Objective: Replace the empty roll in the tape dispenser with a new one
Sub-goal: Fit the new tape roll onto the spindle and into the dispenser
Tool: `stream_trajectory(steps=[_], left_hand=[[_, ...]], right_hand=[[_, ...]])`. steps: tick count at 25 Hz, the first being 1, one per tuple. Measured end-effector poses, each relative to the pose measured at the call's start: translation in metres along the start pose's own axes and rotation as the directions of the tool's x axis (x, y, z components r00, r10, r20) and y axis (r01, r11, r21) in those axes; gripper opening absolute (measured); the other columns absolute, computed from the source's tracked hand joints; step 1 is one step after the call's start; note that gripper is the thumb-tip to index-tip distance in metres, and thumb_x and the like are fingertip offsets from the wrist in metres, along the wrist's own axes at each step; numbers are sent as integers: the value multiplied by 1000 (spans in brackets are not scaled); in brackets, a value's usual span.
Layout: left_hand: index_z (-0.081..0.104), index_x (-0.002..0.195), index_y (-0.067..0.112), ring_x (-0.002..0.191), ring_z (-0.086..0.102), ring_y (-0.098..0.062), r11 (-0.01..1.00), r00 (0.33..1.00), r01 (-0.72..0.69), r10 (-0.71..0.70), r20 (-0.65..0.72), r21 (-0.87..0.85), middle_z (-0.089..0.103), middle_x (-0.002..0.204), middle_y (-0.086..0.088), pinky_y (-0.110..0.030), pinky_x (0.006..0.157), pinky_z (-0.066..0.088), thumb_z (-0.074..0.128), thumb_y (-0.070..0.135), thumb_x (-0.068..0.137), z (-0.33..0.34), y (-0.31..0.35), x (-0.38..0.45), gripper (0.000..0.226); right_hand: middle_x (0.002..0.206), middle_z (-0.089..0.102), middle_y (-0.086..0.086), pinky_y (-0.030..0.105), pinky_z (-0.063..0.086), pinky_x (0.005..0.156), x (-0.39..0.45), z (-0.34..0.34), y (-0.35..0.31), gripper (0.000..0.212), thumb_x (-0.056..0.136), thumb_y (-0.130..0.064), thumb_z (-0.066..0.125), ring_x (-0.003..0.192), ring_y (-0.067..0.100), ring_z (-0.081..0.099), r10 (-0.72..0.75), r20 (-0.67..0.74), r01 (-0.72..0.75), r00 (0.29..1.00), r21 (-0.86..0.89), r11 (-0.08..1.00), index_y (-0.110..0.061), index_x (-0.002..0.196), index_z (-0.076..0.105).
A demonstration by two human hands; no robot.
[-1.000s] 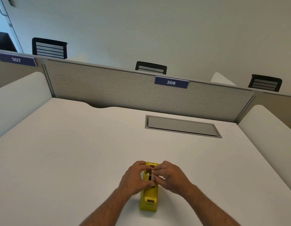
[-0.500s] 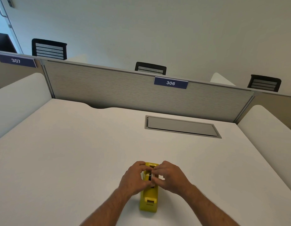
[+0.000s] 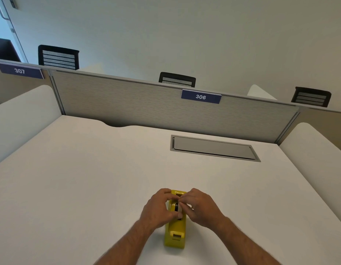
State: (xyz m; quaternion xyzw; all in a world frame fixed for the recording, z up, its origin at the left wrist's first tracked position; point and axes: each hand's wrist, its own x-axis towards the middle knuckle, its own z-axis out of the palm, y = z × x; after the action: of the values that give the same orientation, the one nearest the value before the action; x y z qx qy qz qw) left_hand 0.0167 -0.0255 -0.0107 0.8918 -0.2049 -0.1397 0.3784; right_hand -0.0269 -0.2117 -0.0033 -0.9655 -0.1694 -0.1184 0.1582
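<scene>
Hands meet over a yellow dispenser standing on the white desk, near its front edge. Left hand curls around the dispenser's left side, thumb and fingers closing on the roll seated in the middle slot. Right hand comes in from the right, fingertips pinched on the same roll's upper edge. Whether the roll is full or empty cannot be told. Farther back, a grey hatch lies flush in the desk, below a divider labelled 306.
</scene>
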Motion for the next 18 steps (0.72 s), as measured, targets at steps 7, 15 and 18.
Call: stream_trajectory(steps=[7,15,18], left_hand=[[63,120,42,122,52,-12,1000,1000,-10,10,1,10,46,143,12,-36,99,51,82,54,62,-1,0,1,63],[62,120,41,123,51,-11,999,1000,-17,16,11,42,46,143,12,-37,102,50,81,55,62,-2,0,1,62],[62,120,42,124,50,-11,998,1000,-16,16,1,55,45,144,12,-35,102,49,81,55,63,-2,1,1,61]], right_hand=[[86,76,-15,23,50,67,-3,-2,-1,8,83,-33,72,76,6,60,110,11,-110,994,165,980,-30,90,75],[94,73,-8,31,58,65,-2,-2,-7,7,87,-23,65,87,14,61,26,10,-26,1000,-13,1000,-23,93,70],[96,69,-2,32,56,66,0,-4,-12,10,93,-26,59,87,17,60,59,24,-58,998,-33,998,-19,96,66]])
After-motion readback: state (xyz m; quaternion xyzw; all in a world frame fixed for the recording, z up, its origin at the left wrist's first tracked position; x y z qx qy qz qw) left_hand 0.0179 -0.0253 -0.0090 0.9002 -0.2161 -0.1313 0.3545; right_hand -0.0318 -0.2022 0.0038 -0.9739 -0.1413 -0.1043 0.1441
